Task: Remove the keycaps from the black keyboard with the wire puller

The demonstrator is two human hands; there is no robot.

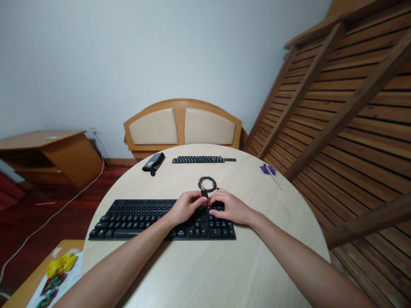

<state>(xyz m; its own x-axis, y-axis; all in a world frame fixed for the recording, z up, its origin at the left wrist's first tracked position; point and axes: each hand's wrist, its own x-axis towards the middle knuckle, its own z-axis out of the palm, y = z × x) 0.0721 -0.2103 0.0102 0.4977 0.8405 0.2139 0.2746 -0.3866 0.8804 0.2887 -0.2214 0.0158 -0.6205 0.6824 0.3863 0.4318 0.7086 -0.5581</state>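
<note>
A black keyboard lies across the front half of the round table. Over its right part, my left hand pinches a small flat black piece between thumb and fingers; its exact kind is unclear. Close beside it, my right hand has its fingers curled in above the number keys, and a thin dark line, perhaps cable, shows between the two hands. What the right fingers hold is too small to make out. A coiled black cable rests on the table just beyond both hands.
Rows of loose keycaps stand at the table's far side. Left of them lies a dark folded pouch. A purple cloth with a thin white stick sits at the right. Wooden slats lean close to the right edge.
</note>
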